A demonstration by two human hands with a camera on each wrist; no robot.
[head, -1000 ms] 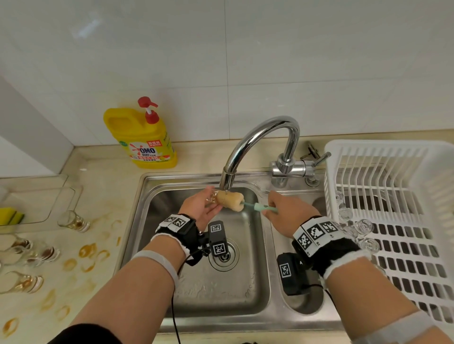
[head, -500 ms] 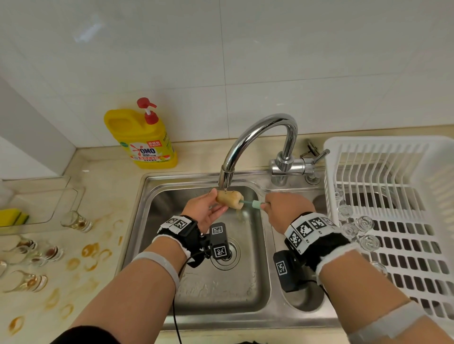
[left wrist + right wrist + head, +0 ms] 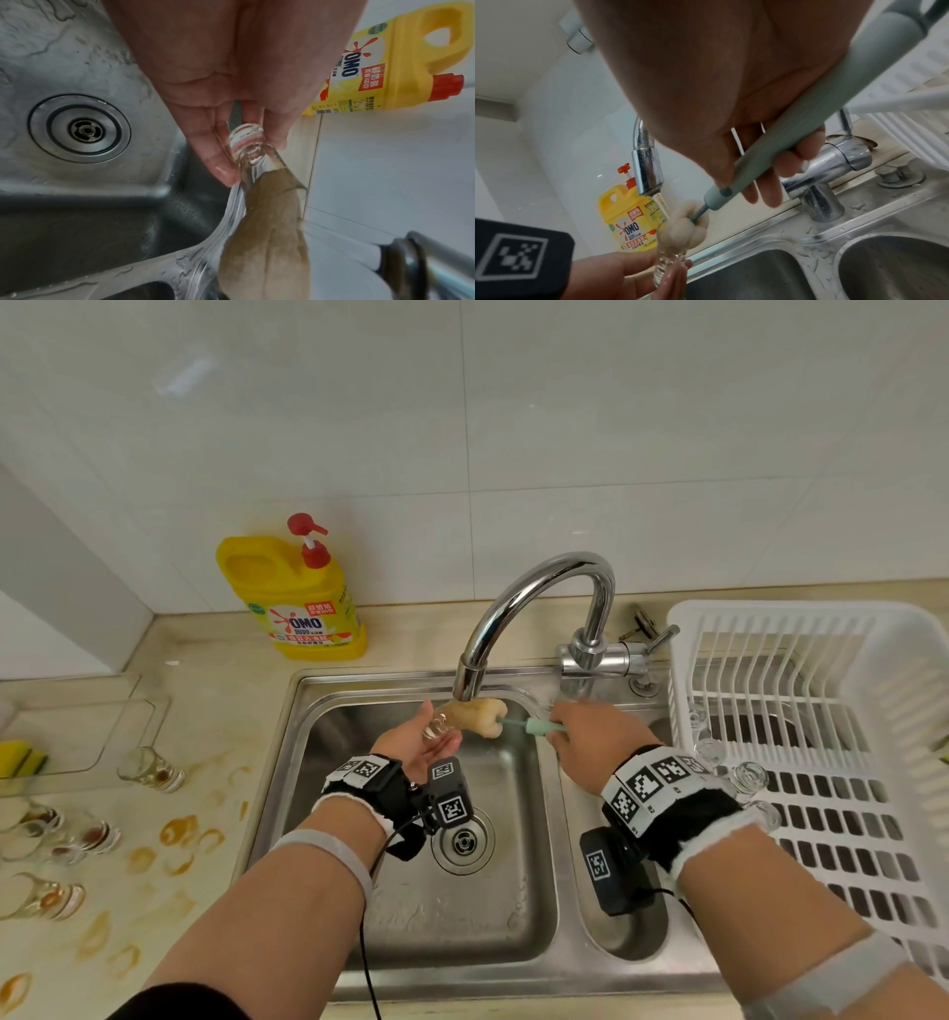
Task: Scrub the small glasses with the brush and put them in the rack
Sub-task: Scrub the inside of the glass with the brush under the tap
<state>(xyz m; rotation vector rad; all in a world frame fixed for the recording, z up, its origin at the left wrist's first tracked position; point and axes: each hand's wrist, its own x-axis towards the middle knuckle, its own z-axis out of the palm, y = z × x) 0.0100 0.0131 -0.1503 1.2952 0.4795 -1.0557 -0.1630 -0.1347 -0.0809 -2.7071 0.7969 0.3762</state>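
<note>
Under the faucet spout [image 3: 470,683], my left hand [image 3: 421,742] pinches a small clear glass [image 3: 440,722] by its thick base [image 3: 246,135], with its mouth towards the right. My right hand [image 3: 580,737] grips the green handle [image 3: 544,726] of the brush [image 3: 777,146]. The brush's beige sponge head [image 3: 480,717] sits partly inside the glass [image 3: 259,176], and water runs over both [image 3: 670,257]. Several clean small glasses [image 3: 744,775] lie in the white rack [image 3: 821,711] on the right. Dirty small glasses [image 3: 149,768] stand on the stained counter at the left.
A yellow detergent bottle [image 3: 295,603] stands behind the sink's left corner. The steel double sink [image 3: 411,891] has a drain [image 3: 462,839] below my left wrist. A yellow sponge [image 3: 20,757] lies in a clear tray at the far left. The tap lever [image 3: 660,639] points towards the rack.
The brush head has been drawn partly out of the glass to the right, and both hands have risen a little closer under the spout. Water now runs over the glass.
</note>
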